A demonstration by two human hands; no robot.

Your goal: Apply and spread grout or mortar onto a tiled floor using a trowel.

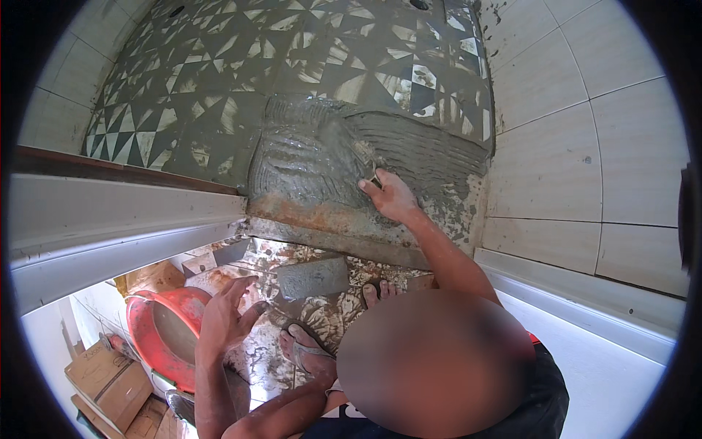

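My right hand (pixel 393 197) reaches over the threshold, its fingers closed round what looks like a trowel (pixel 365 154). The tool's end, coated with mortar, rests in wet grey mortar (pixel 307 157) spread on the floor; most of the handle is hidden in my grip. Combed ridges run through the mortar on both sides of the tool. My left hand (pixel 228 314) is raised near a red tub (pixel 137 314), fingers apart and holding nothing. Between my hands, a grey rectangular slab (pixel 314 278) lies on the dirty floor, near my feet in sandals (pixel 311 351).
Patterned tiles (pixel 212 95) smeared with grey cover the floor beyond the mortar. Beige wall tiles (pixel 541 139) rise at the right. A pale door frame (pixel 124 219) stands at the left. Cardboard boxes (pixel 110 384) sit by the tub.
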